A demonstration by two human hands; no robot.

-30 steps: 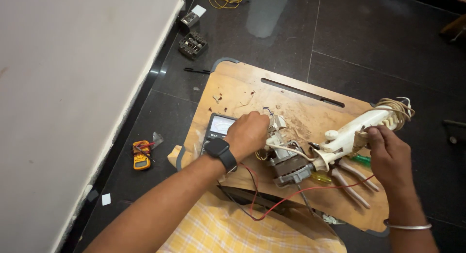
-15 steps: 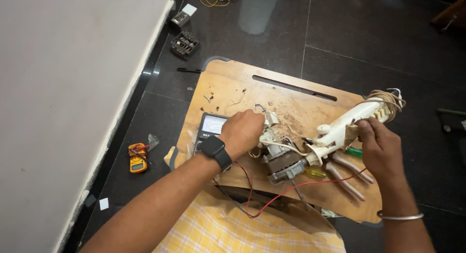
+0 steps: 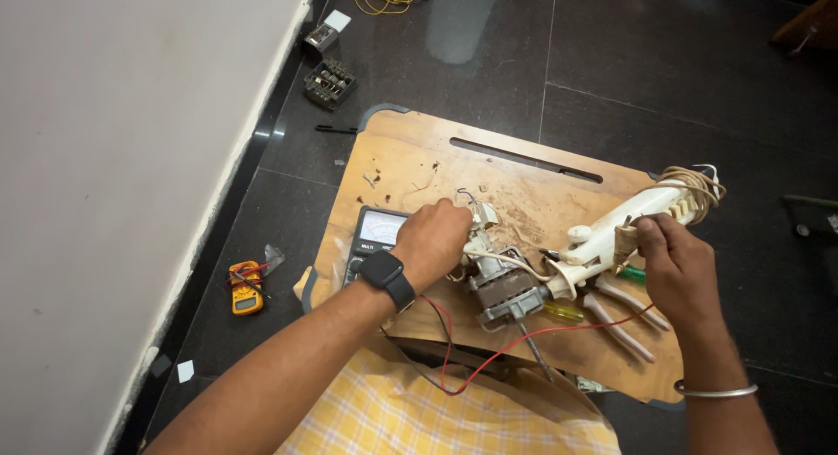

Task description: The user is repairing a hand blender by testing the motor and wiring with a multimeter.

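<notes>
Right hand (image 3: 674, 265) grips white housing (image 3: 621, 221); left hand (image 3: 432, 241) touching motor (image 3: 504, 291).

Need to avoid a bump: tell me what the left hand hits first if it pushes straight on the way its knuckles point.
Probably the small motor: the left hand points right, already close beside it, depth unclear.

Only 1 view is given, from a camera on the person's head, looking steeply down and slightly forward. It sits close above the wooden board (image 3: 410, 158), which fills the middle of the frame with its far edge toward the top and its near edge cut by the person's lap. Both forearms enter from the bottom edge, the left hand (image 3: 432, 241) near the board's left edge, the right hand (image 3: 676, 267) near its right edge. A pale wall (image 3: 113, 175) runs down the left side; dark floor tiles (image 3: 611, 53) lie beyond the board.
</notes>
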